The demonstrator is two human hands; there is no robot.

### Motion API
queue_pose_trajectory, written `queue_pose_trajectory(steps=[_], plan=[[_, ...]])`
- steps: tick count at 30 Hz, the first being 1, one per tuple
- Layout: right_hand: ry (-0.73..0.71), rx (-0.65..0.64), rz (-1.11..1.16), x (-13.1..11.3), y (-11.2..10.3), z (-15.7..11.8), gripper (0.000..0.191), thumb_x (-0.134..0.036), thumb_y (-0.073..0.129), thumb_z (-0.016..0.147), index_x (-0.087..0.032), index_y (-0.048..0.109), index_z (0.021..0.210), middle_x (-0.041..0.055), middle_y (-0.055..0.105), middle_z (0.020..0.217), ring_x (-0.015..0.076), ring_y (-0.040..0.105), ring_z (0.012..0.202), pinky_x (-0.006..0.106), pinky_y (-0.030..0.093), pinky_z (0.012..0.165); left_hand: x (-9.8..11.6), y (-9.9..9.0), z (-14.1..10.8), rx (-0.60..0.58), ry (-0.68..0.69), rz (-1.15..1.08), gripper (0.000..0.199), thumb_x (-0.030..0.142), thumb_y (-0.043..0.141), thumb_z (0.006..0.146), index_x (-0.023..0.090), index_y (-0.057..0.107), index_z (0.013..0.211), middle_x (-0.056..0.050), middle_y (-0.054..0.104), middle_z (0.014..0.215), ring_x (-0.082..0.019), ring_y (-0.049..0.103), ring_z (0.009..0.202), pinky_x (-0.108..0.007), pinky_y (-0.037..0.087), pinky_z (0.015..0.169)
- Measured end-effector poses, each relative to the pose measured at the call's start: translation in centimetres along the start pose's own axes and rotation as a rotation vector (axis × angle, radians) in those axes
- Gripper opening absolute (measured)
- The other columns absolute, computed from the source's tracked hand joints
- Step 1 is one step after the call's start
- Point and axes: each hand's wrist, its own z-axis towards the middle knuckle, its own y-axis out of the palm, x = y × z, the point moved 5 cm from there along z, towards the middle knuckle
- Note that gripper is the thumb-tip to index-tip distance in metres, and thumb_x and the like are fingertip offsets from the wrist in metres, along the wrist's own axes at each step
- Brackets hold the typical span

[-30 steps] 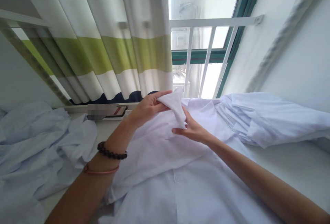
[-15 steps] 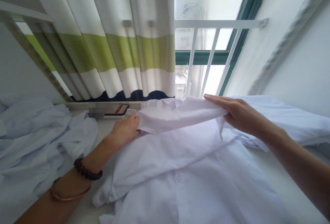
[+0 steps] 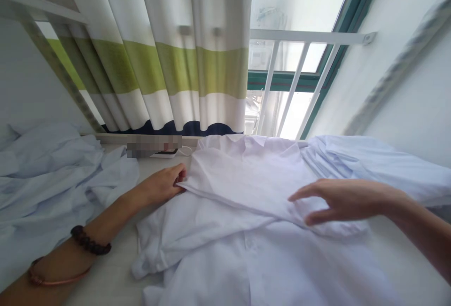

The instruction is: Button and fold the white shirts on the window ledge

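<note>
A white shirt (image 3: 243,174) lies in front of me with its collar toward the window and its upper layer folded over. Below it, more white cloth with a buttoned front (image 3: 246,268) spreads toward me. My left hand (image 3: 169,181) pinches the left edge of the upper layer between thumb and fingers. Over the right part of the shirt is my right hand (image 3: 327,200), thumb and fingers apart, fingertips at or just above the cloth; it grips nothing.
Crumpled white cloth (image 3: 45,188) is heaped on the left. Folded white cloth (image 3: 373,160) lies at right. A phone (image 3: 165,153) with a white cable rests by the far edge. Beyond stand a striped curtain (image 3: 169,66) and white railing (image 3: 310,37).
My right hand has let go of the shirt's raised edge and come down toward me. The upper layer now lies flatter. My left hand has moved slightly nearer, still pinching the edge.
</note>
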Motion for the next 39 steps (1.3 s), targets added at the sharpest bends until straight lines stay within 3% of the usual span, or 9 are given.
queue_pose_trajectory(steps=[3,8,11,15,21,26,30,35,39], plan=[[-0.070,-0.092,0.108,-3.8,-1.2,7.0,0.044,-0.046,0.052,0.088,-0.021,0.065,0.122,0.0093,0.072,0.108,0.0254,0.069,0.095,0.035,0.054,0.079,-0.7,0.3,-0.3,0.080,-0.052,-0.109,0.017,0.036,0.052,0.073,0.022,0.043,0.076,0.002,0.057,0.070,-0.017,0.054,0.064,-0.026,0.037,0.060],[-0.155,0.384,0.141,-8.4,-2.9,19.6,0.046,-0.036,0.039,0.097,-0.012,0.051,0.135,0.0151,0.059,0.131,0.0275,0.057,0.116,0.039,0.045,0.096,-1.9,0.6,-1.9,0.266,-0.269,-0.332,0.012,0.034,0.040,0.078,0.023,0.037,0.077,0.006,0.049,0.060,-0.015,0.049,0.052,-0.025,0.037,0.053],[-0.169,0.454,0.148,-9.2,-1.4,23.5,0.048,-0.029,0.028,0.100,-0.011,0.038,0.144,0.0129,0.041,0.148,0.0246,0.040,0.134,0.039,0.031,0.111,-2.8,0.5,-2.9,0.369,-0.306,-0.454,0.009,0.031,0.039,0.074,0.023,0.034,0.077,0.007,0.045,0.060,-0.014,0.048,0.052,-0.024,0.038,0.051],[-0.175,0.337,0.157,-7.6,2.2,24.0,0.054,-0.037,0.024,0.101,-0.012,0.032,0.148,0.0105,0.026,0.156,0.0229,0.022,0.144,0.039,0.018,0.117,-3.2,0.3,-3.7,0.384,-0.228,-0.403,0.009,0.022,0.041,0.071,0.023,0.035,0.077,0.003,0.053,0.071,-0.016,0.057,0.067,-0.025,0.043,0.060],[-0.065,0.230,0.156,-3.1,5.0,21.5,0.059,-0.048,0.017,0.100,-0.020,0.031,0.149,0.0083,0.021,0.157,0.0251,0.023,0.143,0.044,0.016,0.116,-0.5,1.4,-3.0,0.176,-0.027,-0.168,0.036,0.015,0.034,0.080,0.024,0.050,0.111,-0.002,0.064,0.109,-0.020,0.061,0.100,-0.032,0.044,0.087],[-0.013,0.218,0.114,-2.0,4.5,20.0,0.058,-0.048,0.020,0.100,-0.018,0.031,0.149,0.0115,0.023,0.156,0.0278,0.031,0.140,0.043,0.022,0.113,1.7,2.0,-0.8,0.139,-0.020,0.011,0.019,0.024,0.047,0.079,0.022,0.052,0.097,-0.004,0.061,0.104,-0.022,0.061,0.087,-0.031,0.046,0.074],[-0.019,0.284,0.093,-3.9,2.7,20.3,0.047,-0.039,0.026,0.100,-0.015,0.055,0.129,0.0148,0.053,0.137,0.0264,0.053,0.122,0.037,0.037,0.102,2.6,2.0,0.4,0.157,-0.036,0.122,0.002,0.020,0.048,0.077,0.021,0.046,0.078,-0.003,0.056,0.096,-0.019,0.058,0.078,-0.028,0.041,0.062],[-0.005,0.351,0.118,-6.8,0.3,23.1,0.048,-0.033,0.019,0.103,-0.013,0.063,0.107,0.0137,0.067,0.110,0.0243,0.061,0.104,0.034,0.046,0.087,3.1,1.8,0.3,0.199,-0.025,0.180,0.008,0.017,0.046,0.075,0.021,0.041,0.072,-0.004,0.055,0.096,-0.018,0.057,0.079,-0.026,0.037,0.061],[-0.038,0.329,0.108,-7.2,0.1,25.1,0.029,-0.034,0.049,0.096,-0.016,0.059,0.116,0.0089,0.060,0.118,0.0216,0.060,0.102,0.039,0.051,0.087,2.0,1.6,-0.7,0.162,-0.048,0.214,0.015,0.017,0.043,0.073,0.023,0.030,0.068,-0.001,0.054,0.071,-0.020,0.056,0.071,-0.029,0.034,0.062]])
